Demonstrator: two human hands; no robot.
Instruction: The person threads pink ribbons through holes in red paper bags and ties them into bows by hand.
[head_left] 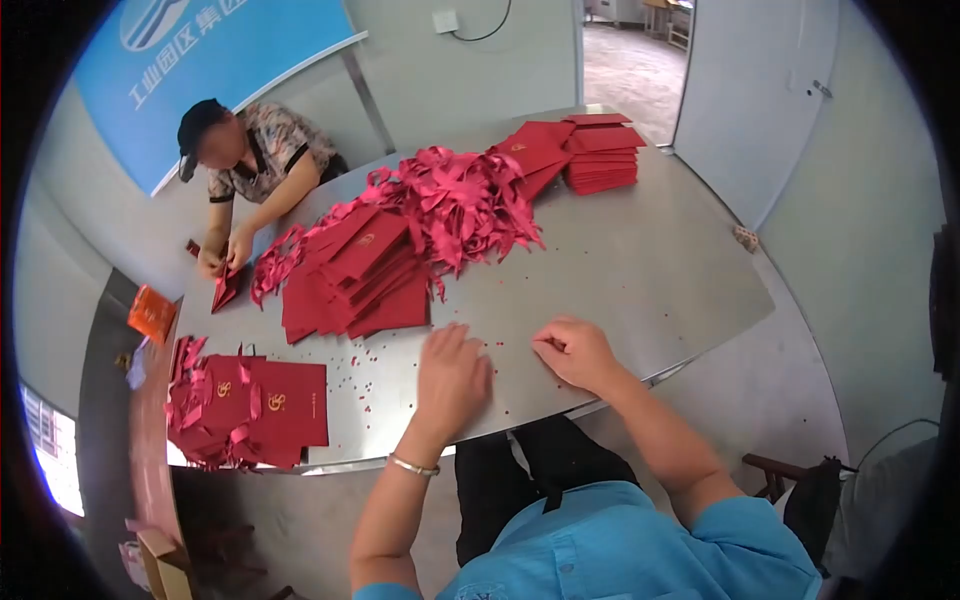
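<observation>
My left hand (455, 375) is over the near edge of the metal table, fingers loosely stretched forward and slightly blurred, with nothing visible in them. To its right, my right hand (577, 352) rests at the tabletop with its fingers curled and pressed together; whatever they may hold is hidden. Tiny red bits lie around both hands. Just beyond my left hand is a fanned pile of flat dark red paper bags (385, 300) with gold print. Behind that pile spreads a heap of pink-red ribbons (450, 200).
More red bags (290, 400) with ribbons lie at the left front corner. A neat red stack (602, 165) stands at the far end. Across the table, a person in a cap (265, 160) handles a red bag (227, 288). An orange package (152, 314) sits at the left.
</observation>
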